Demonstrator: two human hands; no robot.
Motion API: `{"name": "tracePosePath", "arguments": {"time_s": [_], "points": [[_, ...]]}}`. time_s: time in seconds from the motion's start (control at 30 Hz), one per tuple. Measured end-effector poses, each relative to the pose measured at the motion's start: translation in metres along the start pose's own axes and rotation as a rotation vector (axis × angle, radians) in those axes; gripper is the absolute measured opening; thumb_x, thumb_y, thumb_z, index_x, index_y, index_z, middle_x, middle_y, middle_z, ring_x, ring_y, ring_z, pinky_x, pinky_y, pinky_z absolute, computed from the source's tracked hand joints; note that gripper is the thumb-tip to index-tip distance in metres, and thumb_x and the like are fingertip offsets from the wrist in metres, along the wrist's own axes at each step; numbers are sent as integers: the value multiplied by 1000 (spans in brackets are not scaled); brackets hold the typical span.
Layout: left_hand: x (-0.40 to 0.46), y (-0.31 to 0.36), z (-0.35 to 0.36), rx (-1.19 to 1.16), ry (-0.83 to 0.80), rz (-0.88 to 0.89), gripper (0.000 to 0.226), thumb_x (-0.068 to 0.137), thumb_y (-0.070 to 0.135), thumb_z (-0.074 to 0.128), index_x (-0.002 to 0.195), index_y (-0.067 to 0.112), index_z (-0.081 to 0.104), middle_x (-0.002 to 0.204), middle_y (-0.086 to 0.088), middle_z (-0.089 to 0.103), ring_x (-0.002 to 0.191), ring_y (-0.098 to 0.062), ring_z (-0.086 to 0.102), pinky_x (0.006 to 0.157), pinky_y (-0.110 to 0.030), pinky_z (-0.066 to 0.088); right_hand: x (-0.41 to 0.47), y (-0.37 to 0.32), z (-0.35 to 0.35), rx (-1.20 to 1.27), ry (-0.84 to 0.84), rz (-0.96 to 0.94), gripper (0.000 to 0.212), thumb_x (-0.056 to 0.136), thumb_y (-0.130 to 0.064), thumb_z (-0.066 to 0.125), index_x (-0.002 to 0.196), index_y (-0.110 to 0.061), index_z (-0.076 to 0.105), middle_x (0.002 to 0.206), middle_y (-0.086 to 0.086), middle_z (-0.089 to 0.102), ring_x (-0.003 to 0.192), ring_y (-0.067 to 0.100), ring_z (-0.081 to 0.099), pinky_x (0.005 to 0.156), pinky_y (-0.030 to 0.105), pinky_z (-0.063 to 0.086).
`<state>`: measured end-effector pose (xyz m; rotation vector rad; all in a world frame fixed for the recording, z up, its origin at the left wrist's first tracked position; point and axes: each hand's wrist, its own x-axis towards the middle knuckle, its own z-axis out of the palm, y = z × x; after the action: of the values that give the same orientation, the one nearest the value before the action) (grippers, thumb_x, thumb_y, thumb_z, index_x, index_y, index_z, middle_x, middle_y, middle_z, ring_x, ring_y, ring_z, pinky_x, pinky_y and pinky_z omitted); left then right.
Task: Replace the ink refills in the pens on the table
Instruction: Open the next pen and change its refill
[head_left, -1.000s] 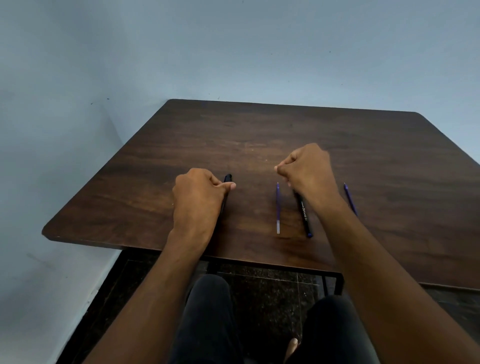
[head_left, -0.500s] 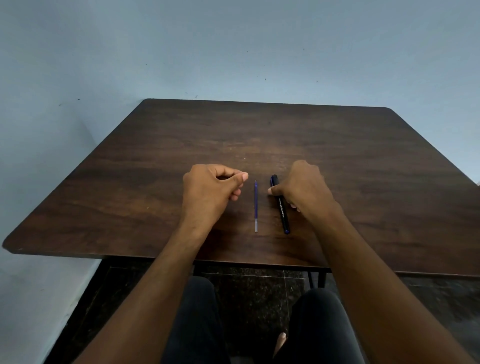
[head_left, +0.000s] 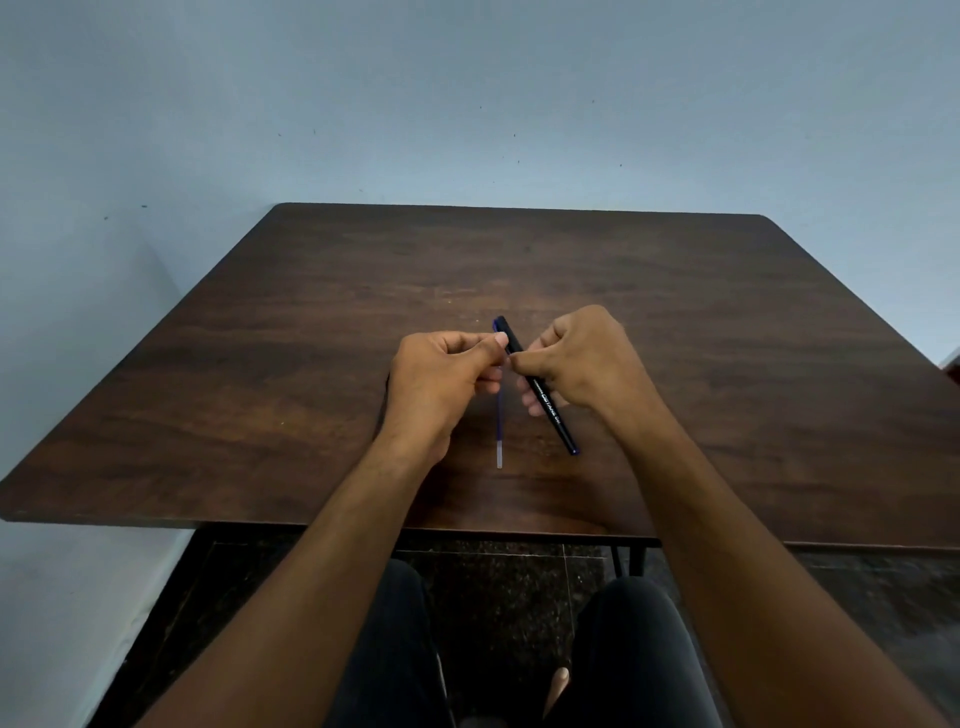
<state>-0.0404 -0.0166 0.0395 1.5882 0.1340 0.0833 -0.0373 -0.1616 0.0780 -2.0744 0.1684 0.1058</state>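
My right hand (head_left: 582, 364) grips a black pen (head_left: 550, 405) with white lettering around its middle and holds it tilted above the table, top end pointing away from me. My left hand (head_left: 441, 379) is curled beside it, thumb and forefinger pinching the pen near its upper end. A thin blue ink refill (head_left: 500, 431) with a clear end lies on the table between my hands, pointing at me. My left fingers hide its far part.
The dark wooden table (head_left: 727, 338) stands against a pale blue wall, with its near edge just past my wrists. My knees and a dark speckled floor (head_left: 509, 582) show below the edge.
My right hand has lifted the black pen off the table and tilted it. My left hand has moved right and closed on the pen's upper end. The refill has not moved.
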Motion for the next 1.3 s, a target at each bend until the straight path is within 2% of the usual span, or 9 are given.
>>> {"name": "tracePosePath", "arguments": {"time_s": [0.1, 0.33, 0.47, 0.7, 0.8, 0.87, 1.0, 1.1, 1.3], "points": [[5, 3, 4, -98, -4, -76, 17, 86, 24, 79, 90, 7, 79, 82, -9, 80, 79, -20, 76, 76, -33, 64, -7, 1, 0, 86, -6, -93, 18, 90, -15, 78, 92, 1, 70, 72, 13, 77, 61, 25, 77, 60, 37, 65], [14, 12, 6, -212, -6, -143, 24, 86, 26, 79, 90, 2, 78, 79, -11, 78, 70, -22, 71, 69, -28, 59, -12, 5, -1, 300, -41, -159, 21, 87, -13, 79, 92, 6, 73, 71, 15, 75, 53, 16, 68, 51, 27, 60], [13, 18, 2, -270, -21, -133, 20, 86, 22, 79, 90, 3, 78, 78, -9, 76, 70, -17, 68, 64, -23, 59, -10, 3, -6, 301, -61, -167, 17, 91, -11, 76, 94, 6, 76, 80, 21, 77, 54, 13, 64, 50, 25, 54], [17, 34, -1, -333, 42, -138, 13, 89, 12, 75, 82, 2, 73, 76, -10, 69, 61, -15, 60, 55, -22, 55, -9, -8, 3, 228, -18, -187, 13, 90, -18, 77, 83, -8, 79, 65, 5, 74, 50, 7, 59, 48, 19, 48], [32, 51, -24, -430, 276, -135, 16, 92, 9, 72, 80, 1, 66, 77, -10, 66, 52, -11, 56, 48, -19, 51, -12, -7, -1, 110, 76, -226, 11, 87, -21, 81, 78, -14, 81, 62, 1, 74, 51, 5, 60, 53, 21, 51], [46, 66, -58, -447, 393, -105, 17, 94, 13, 70, 81, 3, 64, 82, -8, 66, 58, -11, 57, 51, -18, 51, -17, 1, -8, 137, 97, -257, 13, 86, -21, 82, 73, -20, 80, 59, 1, 73, 49, 4, 59, 51, 19, 49], [40, 65, -58, -285, 192, 0, 16, 92, 13, 72, 87, -2, 69, 81, -9, 71, 52, -9, 59, 55, -20, 55, -17, 6, -9, 197, 143, -263, 16, 88, -22, 80, 72, -23, 78, 58, -2, 73, 49, 3, 59, 49, 17, 46], [26, 48, -32, -224, 140, -17, 27, 84, 17, 81, 93, -8, 72, 75, -12, 72, 50, -12, 61, 55, -23, 57, -13, 3, -3, 184, 188, -244, 17, 89, -20, 79, 72, -23, 77, 57, -4, 71, 48, 3, 58, 49, 18, 45], [20, 18, -8, -5, 13, -87, 28, 75, 22, 89, 74, 0, 71, 52, -5, 69, 39, -8, 57, 43, -19, 51, -10, 13, -7, 279, 238, -203, 13, 89, -14, 77, 76, -17, 77, 61, 0, 72, 48, 4, 59, 49, 20, 48]]}}
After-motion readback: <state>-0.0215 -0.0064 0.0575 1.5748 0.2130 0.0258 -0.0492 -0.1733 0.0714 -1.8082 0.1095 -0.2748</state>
